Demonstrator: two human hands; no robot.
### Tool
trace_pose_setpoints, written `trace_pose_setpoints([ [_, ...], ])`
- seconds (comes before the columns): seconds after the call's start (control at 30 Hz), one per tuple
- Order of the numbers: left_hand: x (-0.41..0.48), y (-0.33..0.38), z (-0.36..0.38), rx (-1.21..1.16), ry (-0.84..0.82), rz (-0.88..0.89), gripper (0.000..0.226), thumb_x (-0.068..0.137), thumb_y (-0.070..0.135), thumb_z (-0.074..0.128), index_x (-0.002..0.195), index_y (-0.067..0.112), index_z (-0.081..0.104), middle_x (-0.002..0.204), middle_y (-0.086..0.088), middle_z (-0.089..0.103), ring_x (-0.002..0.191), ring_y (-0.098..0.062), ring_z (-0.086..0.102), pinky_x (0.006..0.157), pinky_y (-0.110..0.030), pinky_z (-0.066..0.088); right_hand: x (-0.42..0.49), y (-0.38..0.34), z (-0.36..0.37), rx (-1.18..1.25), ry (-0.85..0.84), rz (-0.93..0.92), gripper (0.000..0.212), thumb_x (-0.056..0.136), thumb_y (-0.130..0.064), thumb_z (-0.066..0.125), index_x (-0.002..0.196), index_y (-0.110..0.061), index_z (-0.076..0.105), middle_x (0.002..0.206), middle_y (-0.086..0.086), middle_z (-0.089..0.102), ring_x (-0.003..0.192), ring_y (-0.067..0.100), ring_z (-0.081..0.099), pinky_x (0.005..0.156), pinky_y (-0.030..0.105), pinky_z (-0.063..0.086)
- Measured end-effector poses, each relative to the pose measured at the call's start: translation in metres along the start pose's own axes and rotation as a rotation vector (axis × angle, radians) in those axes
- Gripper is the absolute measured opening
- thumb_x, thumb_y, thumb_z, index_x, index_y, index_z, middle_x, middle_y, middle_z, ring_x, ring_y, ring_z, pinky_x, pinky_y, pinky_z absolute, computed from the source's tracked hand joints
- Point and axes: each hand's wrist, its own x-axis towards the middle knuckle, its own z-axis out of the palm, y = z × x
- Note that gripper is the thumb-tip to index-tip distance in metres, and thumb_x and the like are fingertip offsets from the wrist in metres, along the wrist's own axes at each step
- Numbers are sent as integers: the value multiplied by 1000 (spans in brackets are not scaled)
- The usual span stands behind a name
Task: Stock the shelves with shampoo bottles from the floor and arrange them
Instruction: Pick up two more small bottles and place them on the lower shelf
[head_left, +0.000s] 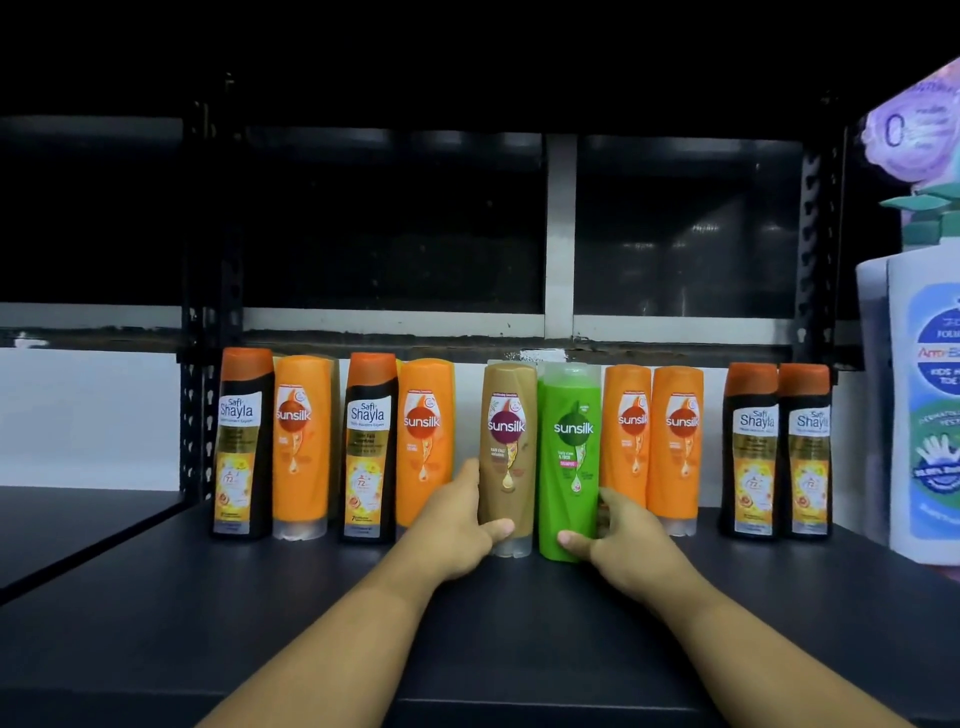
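Note:
A row of shampoo bottles stands upright along the back of a dark shelf (498, 613). My left hand (457, 525) grips the base of a brown Sunsilk bottle (508, 441) at the middle of the row. Beside it, touching, my right hand (618, 535) grips the base of a green Sunsilk bottle (570, 447). Orange Sunsilk bottles (302, 441) and black Safi Shayla bottles (240, 441) alternate to the left. Two orange bottles (652, 441) and two black Shayla bottles (776, 447) stand to the right.
A large white pump bottle (919, 405) with a blue label stands at the shelf's right edge, with a purple package (914, 135) above it. Black perforated uprights (200, 405) frame the shelf. A lower dark shelf (67, 525) lies to the left.

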Motion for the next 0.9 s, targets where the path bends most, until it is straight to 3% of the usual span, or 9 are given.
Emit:
trace_pose_setpoints([
  [0.1, 0, 1, 1, 31, 24, 17, 59, 91, 27, 76, 138, 26, 42, 133, 5, 61, 118, -18, 61, 102, -34, 49, 1, 0, -1, -2, 17, -9, 46, 81, -9, 83, 111, -29, 54, 100, -17, 65, 92, -2, 63, 79, 13, 49],
  [0.27, 2, 1, 3, 11, 24, 19, 61, 91, 25, 77, 140, 27, 42, 135, 6, 59, 120, -16, 60, 106, -36, 49, 2, 1, 1, -31, 41, -29, 51, 78, -5, 84, 115, -24, 54, 109, -6, 68, 103, 13, 68, 89, 21, 51],
  [0.4, 4, -1, 5, -6, 27, 21, 60, 91, 26, 76, 141, 29, 43, 130, 9, 60, 116, -16, 63, 104, -37, 52, 3, 0, 2, -46, 53, -49, 53, 79, -5, 84, 117, -23, 52, 106, -8, 63, 101, 11, 64, 87, 18, 48],
  [0.6, 4, -1, 5, 13, 33, 28, 55, 92, 30, 75, 138, 29, 44, 125, 9, 63, 108, -16, 66, 99, -37, 55, 6, 3, 4, -106, 91, -42, 58, 77, -12, 87, 126, -15, 56, 113, -1, 67, 104, 15, 66, 94, 26, 52],
  [0.77, 5, -4, 6, 9, 33, 42, 55, 92, 30, 75, 137, 31, 44, 125, 10, 64, 107, -14, 66, 98, -36, 55, 9, 6, 4, -146, 104, -45, 57, 77, -15, 88, 125, -14, 57, 114, 0, 68, 98, 11, 64, 90, 23, 51],
  [0.9, 7, -5, 7, 34, 51, 64, 53, 91, 30, 75, 136, 29, 45, 115, 10, 64, 92, -14, 65, 90, -31, 55, 11, 8, 5, -177, 98, -61, 55, 78, -16, 87, 124, -13, 58, 111, -4, 67, 101, 12, 64, 90, 22, 49],
])
